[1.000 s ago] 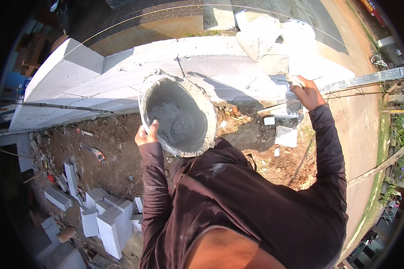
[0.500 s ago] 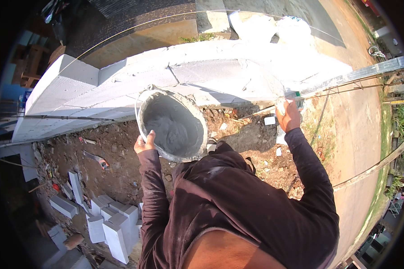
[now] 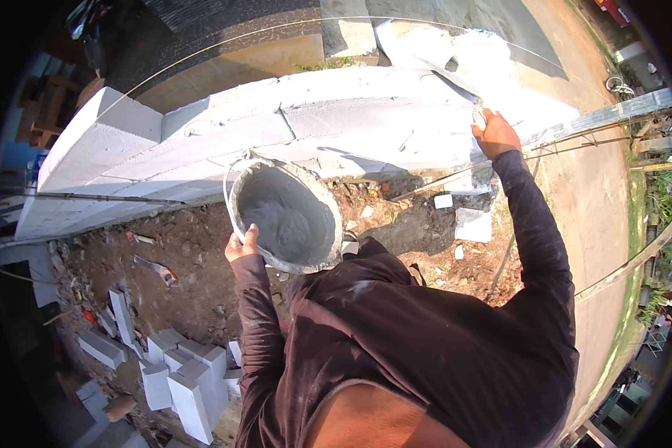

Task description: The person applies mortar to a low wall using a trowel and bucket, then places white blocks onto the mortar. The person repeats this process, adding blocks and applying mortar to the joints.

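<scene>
My left hand (image 3: 243, 245) is closed on the near left rim of a bucket (image 3: 322, 224), which leans against my body with its mouth tipped up. Wet grey mortar (image 3: 282, 224) lies inside it. To the right, my right hand (image 3: 498, 136) grips the handle of a trowel (image 3: 453, 79). The metal blade points left and away from me, over the sunlit top of the white block wall (image 3: 328, 119). Glare hides whether the blade touches the blocks or carries mortar.
A taut string (image 3: 269, 30) runs above the wall. At the right, a metal bar (image 3: 605, 118) stretches out from the wall. White blocks (image 3: 190, 384) are piled at the lower left, near a hand saw (image 3: 157, 270) on the bare soil. White sacks (image 3: 485, 56) lie beyond the wall.
My right hand has moved up and away from me with the trowel, whose blade now shows over the wall top. The left hand and bucket have stayed nearly in place.
</scene>
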A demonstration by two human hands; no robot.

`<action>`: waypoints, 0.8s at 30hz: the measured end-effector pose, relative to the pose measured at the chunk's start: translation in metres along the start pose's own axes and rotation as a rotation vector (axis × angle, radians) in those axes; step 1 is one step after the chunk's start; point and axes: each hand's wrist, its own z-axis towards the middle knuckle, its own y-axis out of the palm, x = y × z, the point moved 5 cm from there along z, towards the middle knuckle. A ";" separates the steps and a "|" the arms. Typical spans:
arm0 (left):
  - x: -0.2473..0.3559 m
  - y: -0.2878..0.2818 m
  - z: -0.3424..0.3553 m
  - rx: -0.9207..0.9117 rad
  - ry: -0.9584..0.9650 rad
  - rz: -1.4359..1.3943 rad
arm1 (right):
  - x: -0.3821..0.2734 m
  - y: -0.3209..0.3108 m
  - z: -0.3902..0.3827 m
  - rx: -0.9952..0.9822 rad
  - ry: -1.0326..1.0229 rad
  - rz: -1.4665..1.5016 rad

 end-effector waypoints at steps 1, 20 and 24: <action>-0.001 -0.001 -0.001 -0.010 -0.025 0.006 | -0.004 0.001 -0.012 0.026 -0.024 0.048; -0.014 0.006 -0.001 -0.012 -0.023 -0.042 | 0.008 0.029 -0.065 0.191 0.083 0.167; -0.016 0.001 -0.001 -0.034 -0.053 -0.010 | 0.013 0.079 -0.092 0.287 0.097 0.334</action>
